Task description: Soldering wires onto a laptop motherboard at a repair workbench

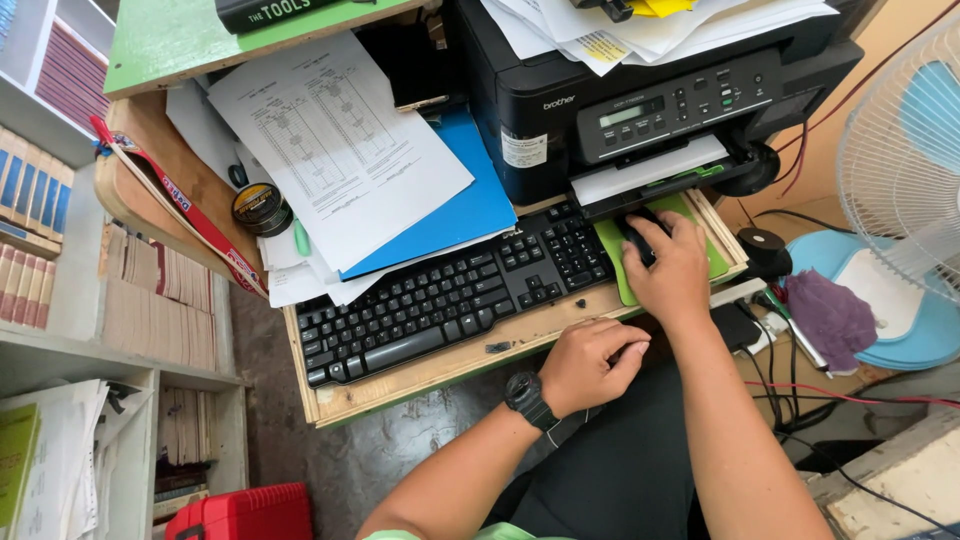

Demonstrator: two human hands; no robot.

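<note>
While right hand (672, 268) cups black mouse (636, 240), left hand (590, 362) curled loosely, keyboard (450, 290) beside.

- There is a single view, from a camera worn on the person's head, so no second view shares any part of the scene.
- It looks steeply down and a little forward, over the person's own forearms, which enter from the bottom edge.
- The near range is close: the hands, the keyboard (455, 295) and the pull-out tray (420, 385) of the desk fill the middle.
- The frame is tilted, so the tray runs diagonally, rising to the right.
- The top edge reaches the printer (650, 90); the left edge takes in shelves (60, 340), the right a fan (900, 150), and the floor (330, 450) shows below.
</note>
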